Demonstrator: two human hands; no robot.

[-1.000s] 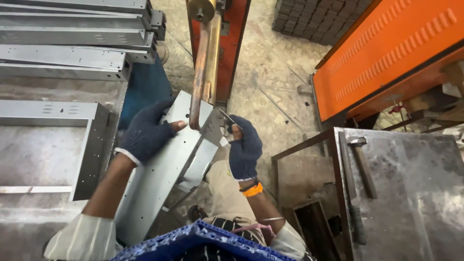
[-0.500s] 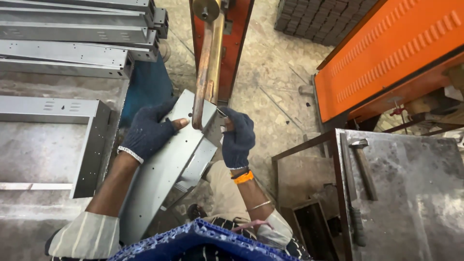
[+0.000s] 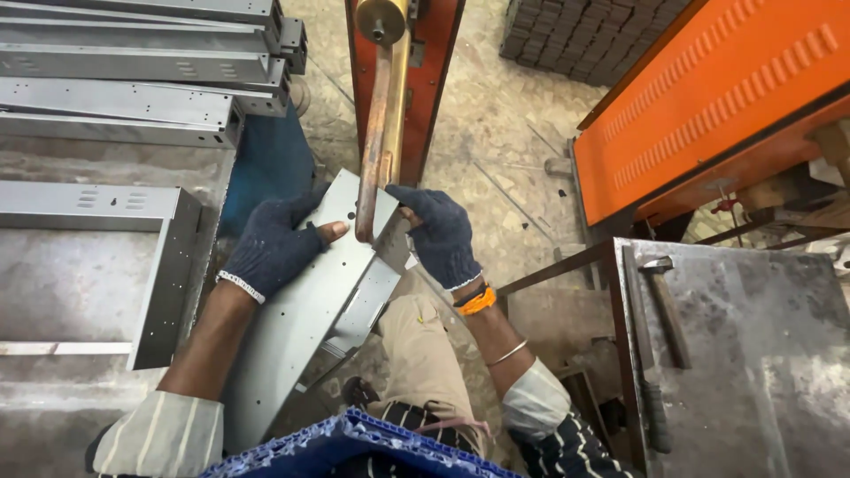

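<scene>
A long grey sheet-metal channel (image 3: 305, 327) with small punched holes runs from my lap up to a rusty copper-coloured arm (image 3: 376, 142) of an orange machine (image 3: 434, 80). My left hand (image 3: 270, 248), in a dark blue glove, grips the channel's left edge near its top. In the same kind of glove, my right hand (image 3: 440, 235) holds the channel's top right corner just beside the arm's lower tip. An orange band sits on my right wrist.
Several grey metal channels (image 3: 133, 62) are stacked on a steel table at the left, with a bent frame piece (image 3: 164, 265) nearer. A metal bench (image 3: 753, 354) with a hammer (image 3: 664, 305) stands right. An orange machine cover (image 3: 708, 97) fills the upper right.
My right hand has shifted slightly up and right along the channel's top corner. The left hand and the channel stay almost where they were.
</scene>
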